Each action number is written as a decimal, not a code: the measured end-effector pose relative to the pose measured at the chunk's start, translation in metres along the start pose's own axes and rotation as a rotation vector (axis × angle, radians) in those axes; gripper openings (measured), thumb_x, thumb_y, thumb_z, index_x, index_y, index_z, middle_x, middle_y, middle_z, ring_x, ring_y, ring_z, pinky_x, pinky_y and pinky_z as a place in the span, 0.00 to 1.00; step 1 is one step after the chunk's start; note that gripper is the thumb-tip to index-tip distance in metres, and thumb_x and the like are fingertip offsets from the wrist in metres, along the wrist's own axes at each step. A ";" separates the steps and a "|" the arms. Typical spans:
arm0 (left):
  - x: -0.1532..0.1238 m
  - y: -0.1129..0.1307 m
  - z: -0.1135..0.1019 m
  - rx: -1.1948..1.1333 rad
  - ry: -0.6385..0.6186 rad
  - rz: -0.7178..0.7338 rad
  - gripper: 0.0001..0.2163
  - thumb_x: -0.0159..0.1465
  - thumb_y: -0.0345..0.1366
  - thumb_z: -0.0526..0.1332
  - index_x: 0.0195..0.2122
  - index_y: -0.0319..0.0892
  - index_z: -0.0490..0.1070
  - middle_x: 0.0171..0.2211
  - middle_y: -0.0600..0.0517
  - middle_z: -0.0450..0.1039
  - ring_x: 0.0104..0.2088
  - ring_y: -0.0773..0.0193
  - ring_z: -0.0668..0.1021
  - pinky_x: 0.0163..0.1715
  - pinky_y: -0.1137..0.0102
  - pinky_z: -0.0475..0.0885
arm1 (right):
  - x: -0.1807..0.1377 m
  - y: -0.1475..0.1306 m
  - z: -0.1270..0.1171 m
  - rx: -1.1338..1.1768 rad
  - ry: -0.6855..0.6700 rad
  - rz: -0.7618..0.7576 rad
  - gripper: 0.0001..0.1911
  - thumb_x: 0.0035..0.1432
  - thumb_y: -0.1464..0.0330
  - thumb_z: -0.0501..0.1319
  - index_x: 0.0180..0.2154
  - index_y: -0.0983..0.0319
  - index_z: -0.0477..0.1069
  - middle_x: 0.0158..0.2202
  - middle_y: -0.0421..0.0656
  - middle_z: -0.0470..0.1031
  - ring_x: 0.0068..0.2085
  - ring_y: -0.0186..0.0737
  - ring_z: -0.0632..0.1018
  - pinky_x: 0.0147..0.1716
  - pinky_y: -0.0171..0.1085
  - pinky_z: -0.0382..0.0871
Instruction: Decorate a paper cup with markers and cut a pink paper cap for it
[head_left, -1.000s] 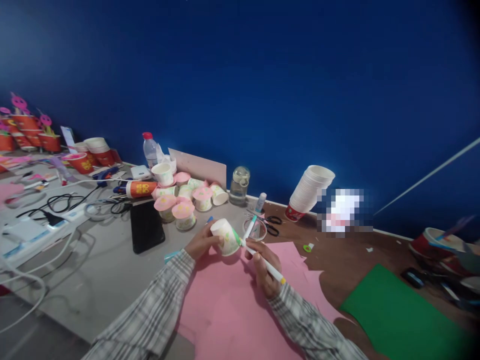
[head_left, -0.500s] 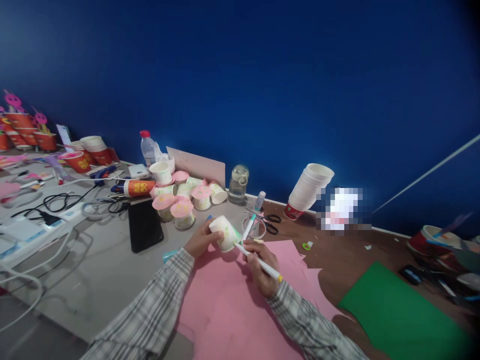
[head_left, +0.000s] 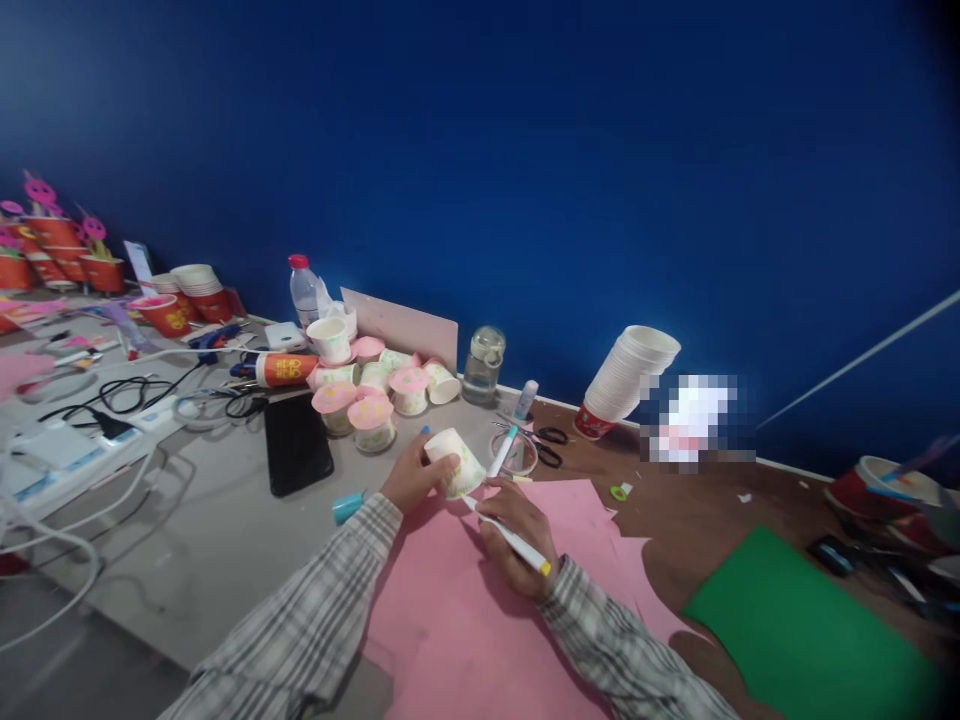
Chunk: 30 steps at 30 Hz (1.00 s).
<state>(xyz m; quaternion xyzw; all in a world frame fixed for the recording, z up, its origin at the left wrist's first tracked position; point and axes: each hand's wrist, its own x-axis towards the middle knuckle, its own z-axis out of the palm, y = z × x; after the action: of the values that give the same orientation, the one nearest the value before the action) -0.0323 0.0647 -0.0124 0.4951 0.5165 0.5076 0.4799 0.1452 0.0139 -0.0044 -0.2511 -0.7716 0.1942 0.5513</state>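
Note:
A white paper cup (head_left: 455,465) with green and yellow marks is tilted over the pink paper (head_left: 465,600), and my left hand (head_left: 415,475) is closed around its left side. My right hand (head_left: 517,535) grips a white marker pen (head_left: 517,545) with a yellow end, its tip close to the cup's lower edge. Whether the tip touches the cup I cannot tell. Just beyond my right hand, a second marker (head_left: 502,452) with a teal end lies across a roll of clear tape (head_left: 525,462). Black-handled scissors (head_left: 551,445) lie beside the roll.
Several cups with pink paper tops (head_left: 373,420) stand at the back left, near a black phone (head_left: 298,445). A glass jar (head_left: 484,367) and a leaning stack of white cups (head_left: 630,375) stand along the wall. Green paper (head_left: 802,620) lies at the right; a power strip (head_left: 90,470) is at the left.
The cup has turned a little in my left hand, and the marker's tip has shifted to its lower edge. The whole view has shifted slightly, so everything sits somewhat further right.

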 end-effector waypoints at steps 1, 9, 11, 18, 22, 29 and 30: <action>0.000 0.000 0.000 0.005 0.001 0.001 0.20 0.40 0.47 0.66 0.30 0.39 0.67 0.21 0.55 0.68 0.23 0.63 0.70 0.22 0.69 0.65 | 0.000 -0.001 0.000 -0.008 0.000 0.008 0.09 0.50 0.73 0.57 0.35 0.59 0.71 0.21 0.37 0.73 0.23 0.39 0.75 0.45 0.49 0.68; 0.003 -0.005 -0.005 -0.002 -0.056 0.007 0.18 0.40 0.46 0.66 0.29 0.41 0.68 0.22 0.56 0.67 0.25 0.62 0.69 0.24 0.69 0.64 | -0.005 0.004 -0.003 -0.104 0.232 0.326 0.07 0.50 0.68 0.56 0.31 0.60 0.71 0.29 0.43 0.75 0.27 0.42 0.77 0.26 0.38 0.72; 0.004 -0.005 -0.007 -0.023 -0.087 0.003 0.19 0.40 0.47 0.66 0.29 0.41 0.68 0.22 0.56 0.67 0.26 0.62 0.69 0.25 0.68 0.64 | -0.006 0.008 -0.002 -0.042 0.257 0.415 0.08 0.50 0.67 0.56 0.31 0.61 0.71 0.24 0.40 0.74 0.20 0.38 0.74 0.18 0.34 0.69; 0.002 -0.003 -0.012 -0.093 -0.195 -0.005 0.24 0.40 0.47 0.67 0.36 0.42 0.68 0.26 0.54 0.69 0.29 0.60 0.70 0.25 0.68 0.65 | -0.008 0.014 0.000 0.122 0.270 0.528 0.07 0.49 0.66 0.57 0.29 0.61 0.72 0.16 0.36 0.70 0.15 0.34 0.70 0.14 0.31 0.64; 0.002 -0.003 -0.013 -0.123 -0.240 0.004 0.23 0.41 0.46 0.67 0.37 0.42 0.68 0.26 0.54 0.68 0.28 0.61 0.70 0.26 0.69 0.65 | -0.008 0.013 0.000 0.106 0.257 0.516 0.06 0.49 0.67 0.57 0.29 0.62 0.71 0.16 0.36 0.70 0.15 0.34 0.70 0.14 0.30 0.64; 0.002 -0.004 -0.014 -0.145 -0.279 0.008 0.23 0.42 0.44 0.68 0.39 0.42 0.68 0.27 0.53 0.69 0.30 0.61 0.70 0.28 0.69 0.65 | -0.004 0.010 -0.001 0.077 0.221 0.478 0.06 0.49 0.67 0.57 0.29 0.62 0.71 0.17 0.37 0.72 0.14 0.34 0.70 0.14 0.30 0.64; 0.002 -0.004 -0.014 -0.146 -0.279 0.009 0.23 0.42 0.43 0.68 0.39 0.42 0.68 0.28 0.53 0.69 0.30 0.61 0.70 0.28 0.69 0.65 | -0.004 0.010 -0.001 0.072 0.218 0.476 0.06 0.49 0.67 0.57 0.29 0.62 0.71 0.17 0.37 0.72 0.14 0.34 0.70 0.14 0.30 0.64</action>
<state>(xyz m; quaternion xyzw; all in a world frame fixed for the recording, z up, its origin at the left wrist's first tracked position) -0.0467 0.0657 -0.0161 0.5270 0.4043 0.4723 0.5794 0.1490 0.0191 -0.0126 -0.4250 -0.6195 0.3174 0.5786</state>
